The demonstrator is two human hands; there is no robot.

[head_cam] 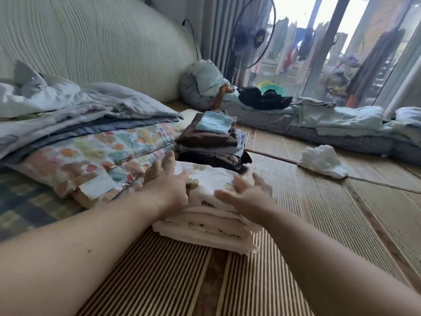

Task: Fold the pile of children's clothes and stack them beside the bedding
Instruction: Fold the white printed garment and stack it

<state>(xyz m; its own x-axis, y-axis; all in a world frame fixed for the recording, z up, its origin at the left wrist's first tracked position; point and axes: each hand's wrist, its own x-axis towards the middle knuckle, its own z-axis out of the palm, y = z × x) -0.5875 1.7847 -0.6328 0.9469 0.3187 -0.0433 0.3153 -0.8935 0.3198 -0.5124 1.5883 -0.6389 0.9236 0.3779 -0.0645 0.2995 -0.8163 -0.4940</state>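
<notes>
- Folded stack point(205, 222), touched by the left hand point(166, 181) and the right hand point(246, 192): soft matt cloth, cream and pale pink, with a faint flower print on the top piece.
- Mat point(319, 213), beneath the grip: woven, straw-like, finely ribbed, dull sheen.
- Dark stack point(209, 142), just beyond the grip: matt brown and grey cloth, topped by pale blue cloth.
- Bedding point(91, 156), left of the grip: quilted flower-printed cloth, matt.
- Crumpled item point(323, 160), well right of the grip: white, matt, cloth-like.
- Headboard point(91, 42), far beyond the grip: pale ribbed upholstery.
</notes>
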